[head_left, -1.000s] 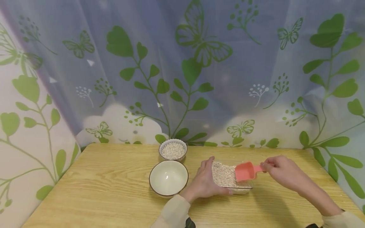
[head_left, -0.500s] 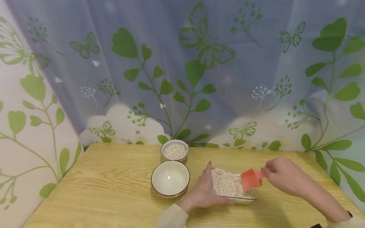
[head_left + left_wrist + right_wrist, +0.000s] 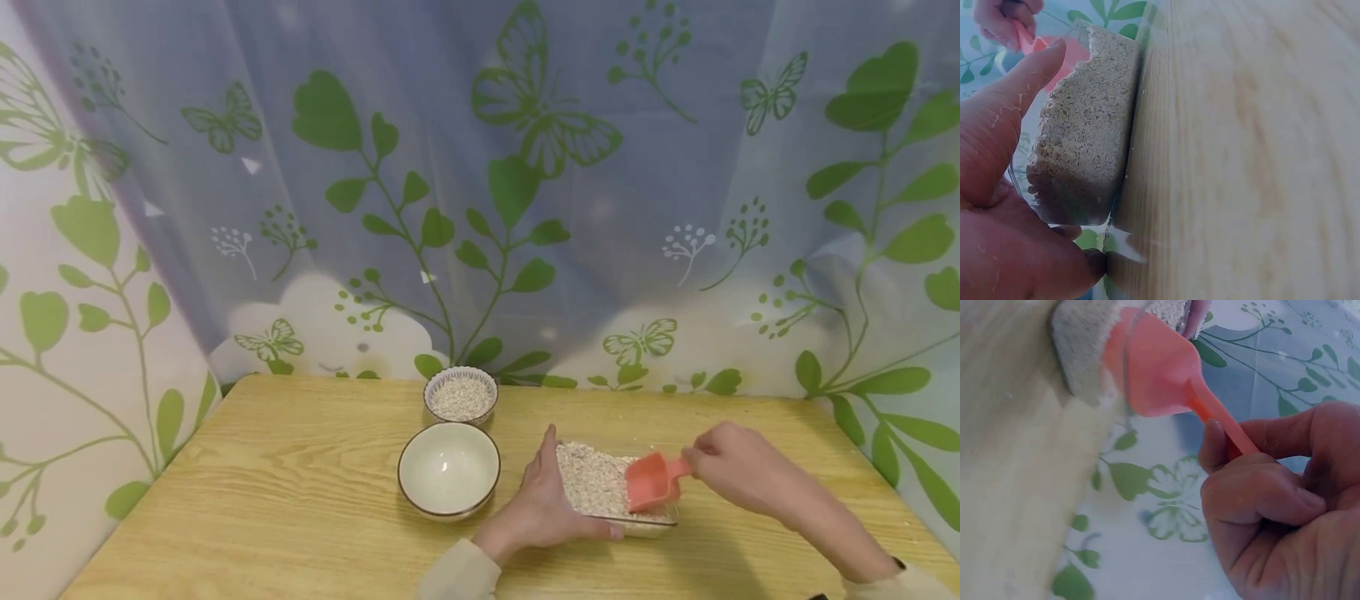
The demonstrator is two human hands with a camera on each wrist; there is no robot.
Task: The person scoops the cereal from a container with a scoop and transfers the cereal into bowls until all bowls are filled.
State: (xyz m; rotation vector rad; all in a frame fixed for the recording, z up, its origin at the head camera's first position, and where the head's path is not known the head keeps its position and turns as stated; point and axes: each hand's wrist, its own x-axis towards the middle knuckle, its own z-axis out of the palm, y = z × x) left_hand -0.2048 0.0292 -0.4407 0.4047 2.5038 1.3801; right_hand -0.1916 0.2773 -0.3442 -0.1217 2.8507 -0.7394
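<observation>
A clear glass rectangular container (image 3: 654, 527) of oat flakes (image 3: 592, 479) stands on the table. My left hand (image 3: 542, 507) holds its left end, the thumb along the near side and the fingers round the far side. In the left wrist view the oats press against the glass wall (image 3: 1094, 119). With my right hand (image 3: 735, 460) I pinch the handle of a pink scoop (image 3: 649, 483). The scoop's bowl is inside the container's right end, its lower edge among the oats. In the right wrist view, thumb and fingers curl round the scoop's handle (image 3: 1225, 422).
Left of the container stands a cream bowl with a dark rim (image 3: 448, 471), nothing visible inside. Behind it is a smaller fluted bowl (image 3: 429, 408) holding oats. A patterned curtain (image 3: 570, 250) hangs along the back edge of the wooden table (image 3: 300, 492).
The scoop first moved right and tipped more upright at the container's right end, then came back slightly left into the oats. The left hand keeps its hold; the head view shifted a little.
</observation>
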